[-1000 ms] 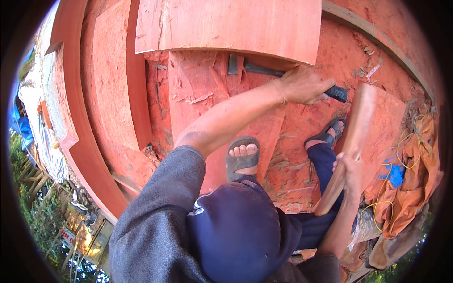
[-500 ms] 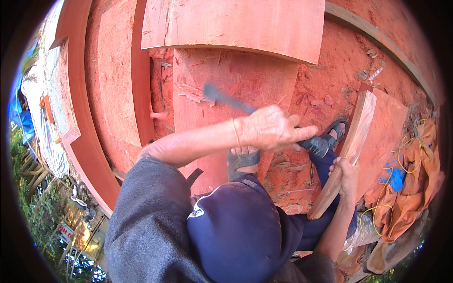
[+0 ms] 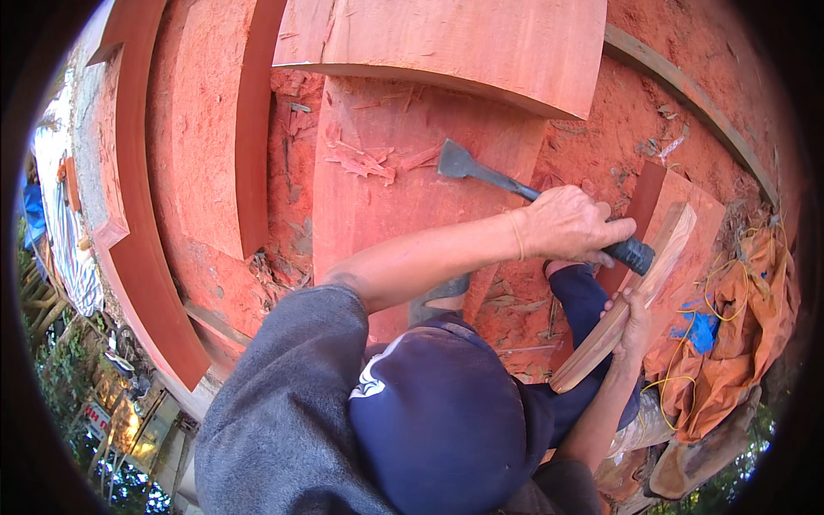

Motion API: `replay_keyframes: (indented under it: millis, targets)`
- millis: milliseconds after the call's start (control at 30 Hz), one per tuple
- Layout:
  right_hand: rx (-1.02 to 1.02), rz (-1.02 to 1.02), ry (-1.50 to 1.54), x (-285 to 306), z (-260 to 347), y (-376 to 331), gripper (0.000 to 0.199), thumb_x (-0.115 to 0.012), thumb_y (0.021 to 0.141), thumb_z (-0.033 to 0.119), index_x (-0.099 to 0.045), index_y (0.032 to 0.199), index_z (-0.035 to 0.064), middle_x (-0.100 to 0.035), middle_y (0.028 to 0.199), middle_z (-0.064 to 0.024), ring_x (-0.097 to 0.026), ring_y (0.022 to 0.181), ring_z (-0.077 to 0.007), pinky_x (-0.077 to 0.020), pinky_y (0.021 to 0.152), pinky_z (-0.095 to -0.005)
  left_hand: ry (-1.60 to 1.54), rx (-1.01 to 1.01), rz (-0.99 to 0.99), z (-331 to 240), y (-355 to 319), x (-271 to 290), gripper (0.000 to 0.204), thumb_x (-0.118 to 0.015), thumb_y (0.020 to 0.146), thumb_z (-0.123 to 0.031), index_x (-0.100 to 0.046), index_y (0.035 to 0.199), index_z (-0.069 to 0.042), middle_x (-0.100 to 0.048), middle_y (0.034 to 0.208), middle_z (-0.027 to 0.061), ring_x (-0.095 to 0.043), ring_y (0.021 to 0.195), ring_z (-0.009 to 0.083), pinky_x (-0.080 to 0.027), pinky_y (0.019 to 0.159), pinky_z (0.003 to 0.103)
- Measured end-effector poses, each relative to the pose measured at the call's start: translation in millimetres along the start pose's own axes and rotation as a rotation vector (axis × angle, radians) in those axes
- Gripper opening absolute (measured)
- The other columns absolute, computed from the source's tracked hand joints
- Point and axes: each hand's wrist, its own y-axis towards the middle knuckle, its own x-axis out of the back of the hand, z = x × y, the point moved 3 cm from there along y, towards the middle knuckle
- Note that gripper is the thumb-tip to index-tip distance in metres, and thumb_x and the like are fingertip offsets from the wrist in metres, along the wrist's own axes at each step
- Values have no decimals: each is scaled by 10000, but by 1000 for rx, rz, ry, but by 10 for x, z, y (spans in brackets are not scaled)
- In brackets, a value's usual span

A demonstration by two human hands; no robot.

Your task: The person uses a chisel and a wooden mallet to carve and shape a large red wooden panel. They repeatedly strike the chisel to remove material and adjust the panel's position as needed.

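— What changed?
— Swinging down since a moment ago, the hatchet blade now meets the red plank; my left hand clenches its handle.
— And your right hand?
— Fingers wrapped around a wooden board beside my knee.

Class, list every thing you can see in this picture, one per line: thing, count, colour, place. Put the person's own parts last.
Hatchet: one, dark head and handle, blade on the middle plank.
Middle plank: one, red-orange, lying at the centre.
Curved slab: one, red-orange, across the top.
Wood chips: many, red, scattered on the middle plank.
Narrow board: one, pale with red side, tilted at right.
Orange tarp: one, crumpled at far right.
Blue scrap: one, on the tarp.
Cap: one, dark blue, bottom centre.
Left hand: fingers closed around the hatchet handle.
Right hand: gripping the narrow board.
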Motion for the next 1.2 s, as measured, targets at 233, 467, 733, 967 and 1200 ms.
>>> replay_keyframes:
  millis: [233, 467, 733, 967, 1200]
  targets:
    - [-50, 13, 16, 65, -127, 137, 350, -708, 857, 286, -582, 1044, 19, -604, 858, -90, -632, 699, -196, -553, 599, -338, 13, 112, 95, 384, 191, -275, 534, -741, 801, -518, -588, 1160, -154, -644, 692, 129, -664, 607, 378, -509, 512, 503]
    - [-10, 27, 94, 122, -87, 227, 357, -693, 866, 310, -561, 1045, 31, -592, 871, -80, -615, 726, -190, -544, 624, -332, -71, 61, 44, 84, 308, -298, 479, -743, 798, -502, -584, 1084, -153, -657, 692, 126, -678, 618, 354, -522, 520, 485]
    - [-176, 62, 73, 100, -235, 333, 360, -689, 867, 311, -557, 1044, 27, -593, 872, -75, -609, 733, -191, -539, 645, -329, -4, -15, 35, 148, -154, -226, 565, -729, 805, -507, -580, 1231, -169, -629, 733, 103, -664, 589, 319, -505, 467, 449]
    - [-159, 106, 25, -23, -351, 414, 380, -683, 878, 318, -589, 1089, 17, -588, 864, -71, -613, 729, -180, -544, 633, -329, -46, 107, 121, 134, -283, -90, 495, -735, 823, -440, -580, 1205, -166, -646, 716, 118, -678, 610, 341, -525, 497, 462]
    - [-138, 51, 75, 44, -289, 416, 366, -677, 888, 320, -569, 1078, 25, -589, 868, -76, -612, 720, -183, -548, 624, -335, -79, 37, 38, 192, 72, -283, 508, -759, 791, -448, -569, 1162, -157, -640, 704, 120, -677, 618, 354, -521, 509, 484]
